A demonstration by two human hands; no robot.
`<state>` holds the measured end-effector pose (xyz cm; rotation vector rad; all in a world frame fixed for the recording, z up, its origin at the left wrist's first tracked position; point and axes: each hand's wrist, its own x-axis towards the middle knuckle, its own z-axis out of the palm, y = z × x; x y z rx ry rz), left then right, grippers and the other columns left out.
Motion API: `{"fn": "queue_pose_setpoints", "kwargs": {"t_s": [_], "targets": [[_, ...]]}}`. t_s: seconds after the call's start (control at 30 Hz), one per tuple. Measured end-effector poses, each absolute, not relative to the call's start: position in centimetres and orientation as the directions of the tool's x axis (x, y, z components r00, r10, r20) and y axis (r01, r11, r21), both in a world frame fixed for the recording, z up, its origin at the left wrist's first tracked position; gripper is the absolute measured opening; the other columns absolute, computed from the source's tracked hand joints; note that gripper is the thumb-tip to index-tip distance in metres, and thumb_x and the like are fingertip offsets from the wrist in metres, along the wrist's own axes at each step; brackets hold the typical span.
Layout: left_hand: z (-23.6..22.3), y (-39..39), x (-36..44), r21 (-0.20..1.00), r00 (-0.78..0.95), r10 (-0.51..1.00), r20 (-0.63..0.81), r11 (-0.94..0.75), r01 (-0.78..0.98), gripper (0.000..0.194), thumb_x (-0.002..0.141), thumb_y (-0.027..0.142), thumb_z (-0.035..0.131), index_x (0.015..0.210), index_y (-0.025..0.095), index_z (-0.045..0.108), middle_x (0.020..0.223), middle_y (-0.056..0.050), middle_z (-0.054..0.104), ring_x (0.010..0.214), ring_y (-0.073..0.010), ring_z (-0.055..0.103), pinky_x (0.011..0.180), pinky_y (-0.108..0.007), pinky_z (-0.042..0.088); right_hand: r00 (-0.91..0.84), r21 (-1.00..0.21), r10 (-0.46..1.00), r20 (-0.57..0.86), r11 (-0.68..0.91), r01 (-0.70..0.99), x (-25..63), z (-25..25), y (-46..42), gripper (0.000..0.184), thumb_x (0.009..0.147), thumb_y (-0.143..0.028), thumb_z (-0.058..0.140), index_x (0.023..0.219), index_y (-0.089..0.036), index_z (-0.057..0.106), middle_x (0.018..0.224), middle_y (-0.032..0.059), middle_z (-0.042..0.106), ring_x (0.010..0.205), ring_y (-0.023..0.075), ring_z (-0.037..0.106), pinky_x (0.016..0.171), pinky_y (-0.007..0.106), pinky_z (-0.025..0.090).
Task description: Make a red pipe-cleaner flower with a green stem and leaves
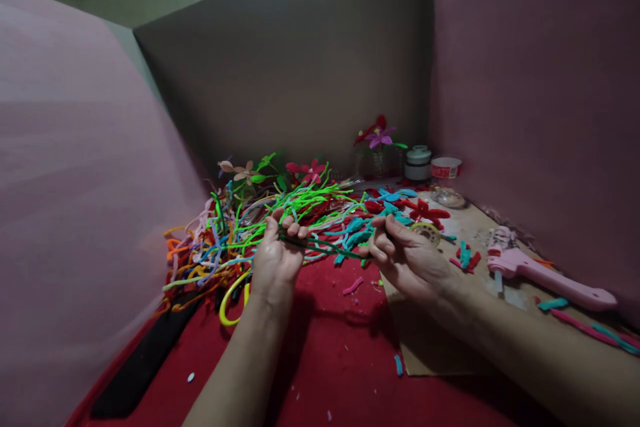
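Note:
A dark green pipe cleaner (325, 245) stretches between my two hands above the red cloth; it looks doubled or made of two strands. My left hand (283, 250) has its fingers curled round the left end. At the other end, my right hand (403, 247) pinches it with bent fingers. Just beyond both hands lies a big heap of bright green pipe cleaners (305, 203) mixed with other colours. Turquoise pipe cleaner pieces (357, 230) lie close to my right hand. The exact fingertip contact is partly hidden.
Yellow-handled scissors (230, 300) lie left of my left forearm, near a black strip (145, 360). A pink hot glue gun (550, 273) rests on the cardboard (430, 340) at right. Pipe cleaner flowers (381, 137), a jar (418, 163) and a plastic cup (446, 168) stand at the back.

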<state>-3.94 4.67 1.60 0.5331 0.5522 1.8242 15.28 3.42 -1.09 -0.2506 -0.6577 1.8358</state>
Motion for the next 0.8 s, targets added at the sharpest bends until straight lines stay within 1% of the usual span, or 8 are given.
{"fn": "queue_pose_setpoints", "kwargs": {"t_s": [0.07,0.13,0.23,0.33,0.4,0.43,0.57,0.8], "targets": [[1.7,5.0,-5.0,0.558,-0.288,0.957,0.001,-0.240,-0.794,0.026,0.092,0.025,0.028,0.078,0.015,0.048,0.052,0.005,0.038,0.041,-0.0049,0.038,0.043,-0.017,0.035,-0.334,-0.620,0.894,0.300,-0.083,-0.780,15.7,-0.4,3.0,0.015,0.081,-0.032,0.056,0.078,-0.018,0.061,0.054,-0.0033,0.050,0.057,0.0115,0.051,0.070,0.031,0.044],[1.9,5.1,-5.7,0.524,-0.253,0.965,-0.073,-0.179,-0.833,0.029,0.093,0.022,0.025,0.073,0.015,0.044,0.049,0.006,0.033,0.038,-0.0039,0.034,0.040,-0.015,0.032,-0.349,-0.707,0.808,0.475,0.114,-0.698,16.1,0.5,2.2,0.019,0.083,-0.034,0.052,0.079,-0.019,0.062,0.068,0.0011,0.059,0.070,0.0149,0.056,0.076,0.034,0.042],[2.1,4.9,-6.1,0.519,-0.201,0.972,-0.122,-0.110,-0.848,0.030,0.093,0.018,0.025,0.067,0.015,0.040,0.046,0.008,0.024,0.033,-0.0035,0.025,0.035,-0.016,0.025,-0.569,-0.783,0.539,0.621,0.449,-0.429,16.2,1.6,0.2,0.023,0.087,-0.030,0.047,0.080,-0.017,0.064,0.083,0.0067,0.063,0.079,0.0164,0.055,0.079,0.034,0.040],[2.3,4.5,-5.9,0.526,-0.166,0.975,-0.146,-0.066,-0.848,0.030,0.092,0.017,0.028,0.065,0.016,0.039,0.044,0.010,0.018,0.030,-0.0039,0.019,0.031,-0.018,0.016,-0.716,-0.567,0.190,0.671,0.754,-0.332,15.1,1.8,-2.0,0.023,0.089,-0.022,0.042,0.080,-0.014,0.061,0.072,0.0059,0.061,0.074,0.0139,0.052,0.071,0.027,0.041],[2.5,4.4,-5.8,0.530,-0.150,0.975,-0.164,-0.041,-0.847,0.030,0.092,0.016,0.029,0.063,0.016,0.038,0.043,0.010,0.015,0.030,-0.0043,0.016,0.030,-0.019,0.012,-0.754,-0.283,-0.043,0.656,0.911,-0.299,14.1,1.4,-3.2,0.019,0.087,-0.015,0.042,0.078,-0.015,0.059,0.064,0.0027,0.058,0.064,0.0127,0.047,0.062,0.024,0.038],[2.7,4.4,-5.8,0.529,-0.146,0.974,-0.171,-0.034,-0.848,0.031,0.092,0.016,0.029,0.062,0.017,0.037,0.043,0.010,0.013,0.029,-0.0044,0.015,0.030,-0.020,0.011,-0.775,-0.181,-0.084,0.627,0.951,-0.249,13.7,1.1,-3.7,0.018,0.086,-0.014,0.043,0.075,-0.014,0.057,0.062,0.0021,0.056,0.060,0.0127,0.044,0.059,0.025,0.036],[3.7,4.3,-5.6,0.507,-0.165,0.973,-0.160,-0.063,-0.860,0.034,0.092,0.015,0.025,0.060,0.017,0.034,0.042,0.010,0.008,0.029,-0.0041,0.013,0.030,-0.019,0.010,-0.794,-0.032,-0.060,0.605,0.995,-0.099,12.8,0.3,-5.0,0.014,0.077,-0.013,0.051,0.062,-0.016,0.051,0.053,-0.0002,0.051,0.052,0.0123,0.038,0.051,0.026,0.030],[5.2,3.5,-3.6,0.467,-0.192,0.977,-0.096,-0.126,-0.875,0.040,0.092,0.014,0.017,0.056,0.017,0.034,0.042,0.009,0.005,0.031,-0.0047,0.011,0.031,-0.017,0.013,-0.790,0.004,-0.034,0.612,0.999,-0.040,12.5,-0.2,-7.0,0.023,0.082,-0.019,0.047,0.059,-0.016,0.049,0.050,-0.0008,0.050,0.050,0.0120,0.037,0.048,0.026,0.031]]}}
